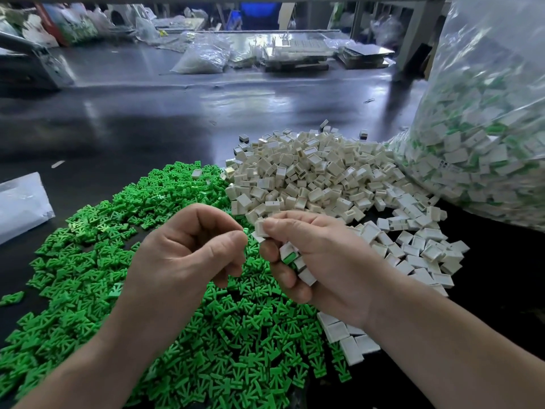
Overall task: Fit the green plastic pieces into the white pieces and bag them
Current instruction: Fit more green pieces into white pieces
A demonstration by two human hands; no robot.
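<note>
A wide heap of green plastic pieces [165, 290] covers the dark table in front of me. Behind it to the right lies a heap of white pieces [318, 175]. My left hand [182, 255] pinches a green piece [245, 230] between thumb and forefinger. My right hand [321, 261] grips a white piece [260, 227] at its fingertips, almost touching the green one. Several fitted white-and-green pieces [290, 258] are tucked in the right palm. A big clear bag [483, 119] of fitted pieces stands at the right.
A flat white plastic bag [20, 205] lies at the left edge. The dark glossy table [147, 119] stretches away behind the heaps. More bags and trays [206, 54] sit at the far side. Loose white pieces [348, 338] lie by my right wrist.
</note>
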